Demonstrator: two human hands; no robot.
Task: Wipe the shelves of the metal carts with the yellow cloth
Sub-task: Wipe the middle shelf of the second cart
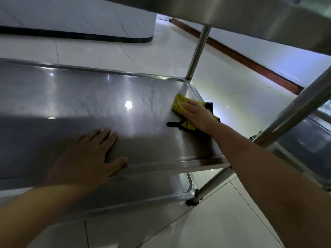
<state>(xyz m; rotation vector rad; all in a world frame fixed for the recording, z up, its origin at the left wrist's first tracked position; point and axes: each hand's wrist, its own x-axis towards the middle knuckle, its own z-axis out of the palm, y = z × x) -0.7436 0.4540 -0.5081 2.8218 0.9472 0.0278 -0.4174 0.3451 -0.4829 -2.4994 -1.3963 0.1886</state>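
Two hands rest flat on the middle shelf: the right hand, fingers straight, presses the yellow cloth at centre right near the shelf's right rim; the unwiped length runs leftward toward the left hand, flat and holding nothing.

Two bare forearms in view, no sleeves visible up to frame edge. Left hand: bare, no glove, no ring, no watch or band at wrist. Right hand: bare, no glove, no ring seen, wrist uncovered. Short fingernails on left hand, unpainted. Right-hand nails too small to tell. No markings on either forearm.
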